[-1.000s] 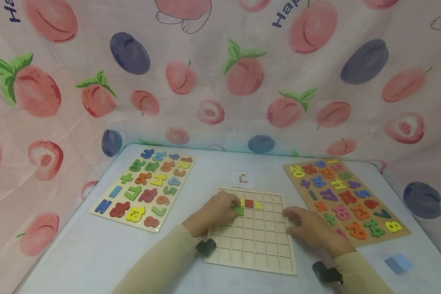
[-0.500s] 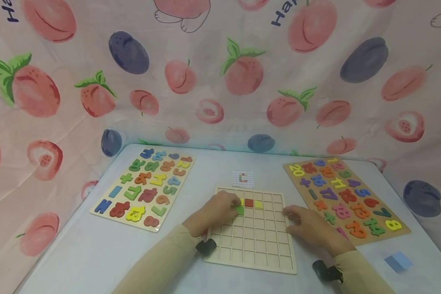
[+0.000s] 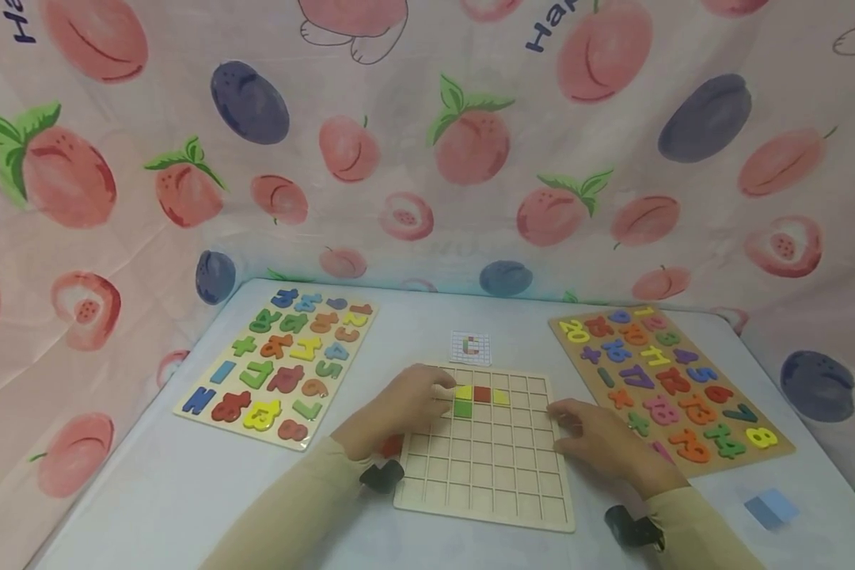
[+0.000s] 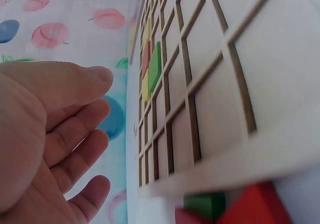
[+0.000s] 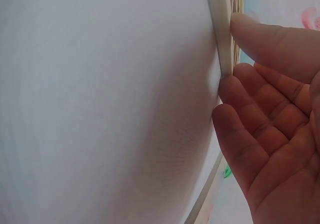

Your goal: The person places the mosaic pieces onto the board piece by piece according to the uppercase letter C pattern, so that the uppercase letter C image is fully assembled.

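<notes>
A wooden grid board [image 3: 499, 475] lies on the white table between both hands. In its upper cells sit two yellow tiles, the left one [image 3: 464, 393] and the right one [image 3: 502, 397], with a red tile [image 3: 482, 394] between them. Just below the left yellow tile is a green tile [image 3: 463, 409]. My left hand [image 3: 409, 408] hovers over the board's left side, holding nothing, its thumb apart from loosely bent fingers. My right hand [image 3: 598, 443] pinches the board's right edge; the right wrist view has the thumb [image 5: 275, 46] at the top rim and fingertips against the lower side.
Number puzzle boards lie at left [image 3: 274, 368] and right [image 3: 673, 396]. Behind the grid is a small pattern card [image 3: 472, 348]. Red [image 4: 257, 206] and green blocks [image 4: 205, 204] sit by the grid's left edge, under my left wrist. A blue block [image 3: 773, 509] is at far right.
My left hand has let go of the green tile and drawn back to the left, uncovering the green tile and the left yellow one. The right hand has stayed at the board's edge.
</notes>
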`<state>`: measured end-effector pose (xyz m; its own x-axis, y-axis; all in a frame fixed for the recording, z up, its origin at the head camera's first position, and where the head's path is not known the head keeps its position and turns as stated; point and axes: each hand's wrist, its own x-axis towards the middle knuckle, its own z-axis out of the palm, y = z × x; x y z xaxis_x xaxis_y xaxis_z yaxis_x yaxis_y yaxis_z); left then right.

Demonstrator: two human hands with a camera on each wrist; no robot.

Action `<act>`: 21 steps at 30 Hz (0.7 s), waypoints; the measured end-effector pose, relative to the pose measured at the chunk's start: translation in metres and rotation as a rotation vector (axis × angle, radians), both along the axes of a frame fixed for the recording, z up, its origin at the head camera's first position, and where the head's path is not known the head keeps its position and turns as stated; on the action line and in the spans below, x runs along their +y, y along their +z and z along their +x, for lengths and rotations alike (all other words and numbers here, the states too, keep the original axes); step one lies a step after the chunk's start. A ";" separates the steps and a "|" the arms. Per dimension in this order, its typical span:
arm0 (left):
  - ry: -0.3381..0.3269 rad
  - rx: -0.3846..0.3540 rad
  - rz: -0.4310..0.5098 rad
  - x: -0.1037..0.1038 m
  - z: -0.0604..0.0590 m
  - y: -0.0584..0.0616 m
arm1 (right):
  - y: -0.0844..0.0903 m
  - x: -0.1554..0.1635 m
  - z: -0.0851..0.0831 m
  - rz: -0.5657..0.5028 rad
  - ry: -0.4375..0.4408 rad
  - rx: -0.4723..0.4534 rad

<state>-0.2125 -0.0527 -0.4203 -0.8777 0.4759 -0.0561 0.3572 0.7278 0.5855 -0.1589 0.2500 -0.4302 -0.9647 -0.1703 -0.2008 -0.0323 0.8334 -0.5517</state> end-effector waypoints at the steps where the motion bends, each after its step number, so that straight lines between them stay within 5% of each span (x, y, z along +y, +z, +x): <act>1: 0.010 -0.008 0.003 -0.003 0.001 0.002 | 0.000 0.000 0.000 0.001 -0.006 -0.003; 21: 0.199 -0.086 0.018 -0.062 0.017 0.000 | -0.002 -0.001 0.000 0.024 -0.016 -0.003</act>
<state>-0.1960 -0.1145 -0.4208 -0.9467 0.2956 -0.1282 0.1556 0.7680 0.6212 -0.1585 0.2491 -0.4322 -0.9665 -0.1502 -0.2080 -0.0170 0.8466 -0.5320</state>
